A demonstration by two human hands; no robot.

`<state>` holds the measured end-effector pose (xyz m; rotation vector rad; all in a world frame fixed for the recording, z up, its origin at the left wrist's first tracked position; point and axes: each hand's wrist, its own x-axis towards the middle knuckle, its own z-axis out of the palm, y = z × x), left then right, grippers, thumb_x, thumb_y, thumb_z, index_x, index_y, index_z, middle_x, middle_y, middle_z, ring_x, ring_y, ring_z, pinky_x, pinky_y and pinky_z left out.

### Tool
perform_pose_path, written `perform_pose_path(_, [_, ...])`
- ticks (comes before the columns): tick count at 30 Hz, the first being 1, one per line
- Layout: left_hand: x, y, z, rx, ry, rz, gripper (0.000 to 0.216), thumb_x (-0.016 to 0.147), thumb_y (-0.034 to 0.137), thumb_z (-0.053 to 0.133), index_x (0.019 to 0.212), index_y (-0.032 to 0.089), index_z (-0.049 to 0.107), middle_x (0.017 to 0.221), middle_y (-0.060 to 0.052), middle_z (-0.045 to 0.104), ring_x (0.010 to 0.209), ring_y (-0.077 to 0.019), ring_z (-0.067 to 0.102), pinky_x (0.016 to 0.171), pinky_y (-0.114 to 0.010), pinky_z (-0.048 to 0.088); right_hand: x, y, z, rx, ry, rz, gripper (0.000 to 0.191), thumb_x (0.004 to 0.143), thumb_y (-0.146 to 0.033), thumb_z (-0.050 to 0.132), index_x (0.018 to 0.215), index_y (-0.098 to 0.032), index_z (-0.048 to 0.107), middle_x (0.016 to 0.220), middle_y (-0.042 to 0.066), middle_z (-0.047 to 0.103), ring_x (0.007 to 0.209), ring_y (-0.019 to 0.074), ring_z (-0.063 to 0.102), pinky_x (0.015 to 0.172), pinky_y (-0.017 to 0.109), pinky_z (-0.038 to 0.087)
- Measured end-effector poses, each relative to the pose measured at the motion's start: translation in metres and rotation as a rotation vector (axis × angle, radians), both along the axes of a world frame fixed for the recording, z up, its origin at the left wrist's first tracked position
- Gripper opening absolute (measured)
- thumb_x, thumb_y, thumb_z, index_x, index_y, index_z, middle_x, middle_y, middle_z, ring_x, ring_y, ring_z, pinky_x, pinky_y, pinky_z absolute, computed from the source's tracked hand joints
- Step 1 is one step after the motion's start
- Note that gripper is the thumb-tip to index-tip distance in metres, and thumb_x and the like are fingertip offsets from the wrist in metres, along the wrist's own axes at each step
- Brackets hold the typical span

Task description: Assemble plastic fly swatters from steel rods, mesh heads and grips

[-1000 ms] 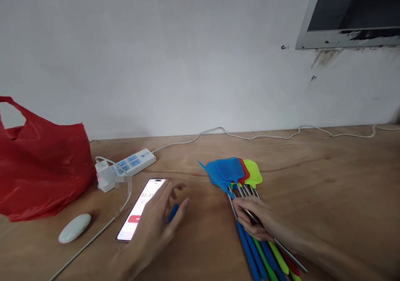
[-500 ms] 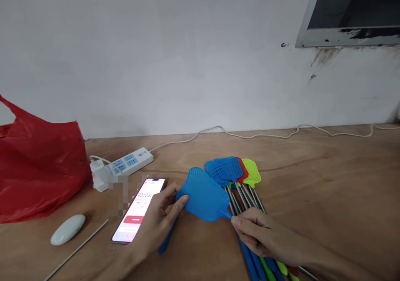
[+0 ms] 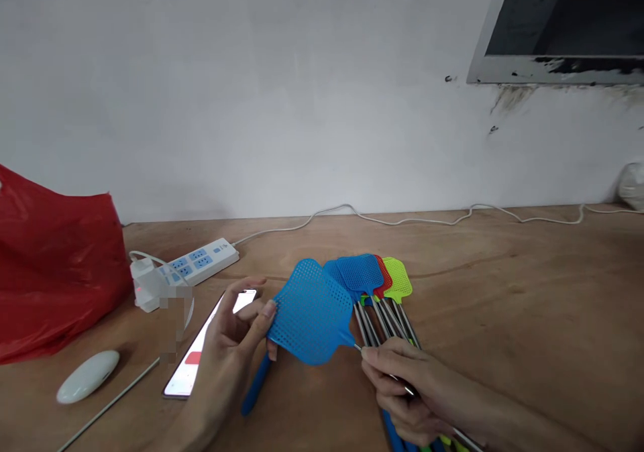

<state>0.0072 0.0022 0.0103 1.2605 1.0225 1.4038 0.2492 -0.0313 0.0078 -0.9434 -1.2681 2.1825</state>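
Head | blue swatter (image 3: 322, 318) | mesh (image 3: 308, 308): left grip (image 3: 232, 348) | shaft (image 3: 358, 347): right grip (image 3: 410, 371)

Hands: 2, left hand (image 3: 232, 345) and right hand (image 3: 400, 386). Swatters: 1 held blue swatter (image 3: 312, 318); piled, at least 2 blue swatters (image 3: 362, 274), 1 red swatter (image 3: 386, 277) and 1 yellow swatter (image 3: 396, 277), overlap hiding the total. One each: phone (image 3: 182, 371), power strip (image 3: 215, 257), plug (image 3: 147, 281), red bag (image 3: 55, 271), white oval object (image 3: 88, 377).

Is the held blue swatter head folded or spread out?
Spread out: the blue swatter head shows its broad perforated face, left hand pinching its edge, right hand around the metal rod.
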Motion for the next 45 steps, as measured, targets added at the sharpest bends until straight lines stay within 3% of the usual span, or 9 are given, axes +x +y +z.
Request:
perform_pose_path(3, [0.001, -0.003, -0.002, 0.096, 0.005, 0.062, 0.042, 0.084, 0.045, 0.076, 0.113, 0.027, 0.053, 0.058, 0.009, 0.058, 0.047, -0.0104, 0.052, 0.046, -0.018, 0.045, 0.005, 0.005, 0.005, -0.196, 0.196, 0.163, 0.055, 0.086, -0.066, 0.058, 0.059, -0.024, 0.035, 0.032, -0.014, 0.026, 0.024, 0.0043, 0.011, 0.028, 0.020, 0.009])
perform_pose_path(6, [0.001, -0.004, 0.000, 0.082, 0.001, 0.106, 0.041, 0.082, 0.046, 0.079, 0.109, 0.027, 0.055, 0.057, 0.009, 0.057, 0.048, -0.0102, 0.050, 0.045, -0.017, 0.044, 0.006, 0.005, 0.007, -0.193, 0.187, 0.193, 0.054, 0.085, -0.066, 0.059, 0.060, -0.024, 0.036, 0.033, -0.014, 0.027, 0.025, 0.0038, 0.012, 0.028, 0.019, 0.011])
perform_pose_path(12, [-0.018, 0.014, 0.012, -0.133, -0.110, 0.275, 0.038, 0.068, 0.038, 0.085, 0.085, 0.024, 0.054, 0.063, 0.011, 0.052, 0.050, -0.0061, 0.047, 0.048, -0.012, 0.043, 0.005, 0.001, -0.003, 0.183, -0.241, -0.174, 0.058, 0.082, -0.075, 0.054, 0.060, -0.023, 0.039, 0.040, -0.011, 0.034, 0.033, 0.0044, 0.023, 0.033, 0.019, 0.016])
perform_pose_path(16, [-0.023, 0.018, 0.007, -0.178, 0.058, 0.123, 0.042, 0.071, 0.048, 0.083, 0.092, 0.023, 0.058, 0.059, 0.010, 0.052, 0.042, -0.0058, 0.042, 0.038, -0.013, 0.035, 0.006, 0.009, -0.009, 0.196, -0.216, -0.256, 0.057, 0.081, -0.078, 0.050, 0.067, -0.022, 0.049, 0.039, -0.013, 0.028, 0.032, 0.0049, 0.017, 0.031, 0.020, 0.013])
perform_pose_path(20, [-0.019, 0.024, 0.001, -0.112, 0.330, -0.069, 0.042, 0.080, 0.060, 0.072, 0.095, 0.023, 0.058, 0.054, 0.010, 0.050, 0.037, -0.0075, 0.037, 0.033, -0.015, 0.025, 0.006, 0.015, -0.005, 0.256, -0.206, -0.314, 0.058, 0.082, -0.074, 0.054, 0.104, -0.020, 0.056, 0.040, -0.016, 0.031, 0.033, 0.0067, 0.019, 0.032, 0.019, 0.018])
perform_pose_path(26, [-0.024, 0.045, -0.005, 0.065, 0.695, -0.130, 0.026, 0.089, 0.049, 0.062, 0.090, 0.023, 0.058, 0.058, 0.006, 0.057, 0.049, -0.0152, 0.052, 0.048, -0.022, 0.037, 0.006, 0.016, -0.006, 0.281, -0.252, -0.348, 0.070, 0.082, -0.074, 0.052, 0.122, -0.017, 0.051, 0.046, -0.014, 0.042, 0.031, 0.0063, 0.025, 0.031, 0.018, 0.020])
perform_pose_path(32, [-0.025, 0.042, -0.016, 0.345, 1.222, 0.090, 0.029, 0.098, 0.043, 0.048, 0.114, 0.022, 0.060, 0.112, -0.009, 0.066, 0.090, -0.0299, 0.067, 0.069, -0.035, 0.049, 0.008, 0.019, -0.009, 0.282, -0.235, -0.484, 0.061, 0.080, -0.071, 0.056, 0.101, -0.014, 0.066, 0.050, -0.010, 0.046, 0.030, 0.0035, 0.026, 0.033, 0.019, 0.022])
perform_pose_path(38, [-0.007, 0.004, -0.019, 0.493, 1.356, -0.382, 0.038, 0.104, 0.040, 0.043, 0.136, 0.023, 0.055, 0.135, -0.011, 0.063, 0.121, -0.0316, 0.060, 0.101, -0.047, 0.050, 0.010, 0.023, -0.008, 0.288, -0.275, -0.558, 0.058, 0.078, -0.070, 0.059, 0.083, -0.014, 0.070, 0.041, -0.009, 0.045, 0.030, 0.0064, 0.032, 0.033, 0.021, 0.023])
perform_pose_path(45, [-0.007, 0.006, -0.030, 0.450, 1.516, -0.286, 0.042, 0.105, 0.038, 0.044, 0.141, 0.019, 0.055, 0.130, -0.013, 0.065, 0.114, -0.0353, 0.064, 0.093, -0.055, 0.055, 0.007, 0.021, -0.009, 0.426, -0.323, -0.666, 0.063, 0.082, -0.078, 0.046, 0.074, -0.019, 0.065, 0.039, -0.003, 0.053, 0.037, 0.0125, 0.042, 0.044, 0.026, 0.037])
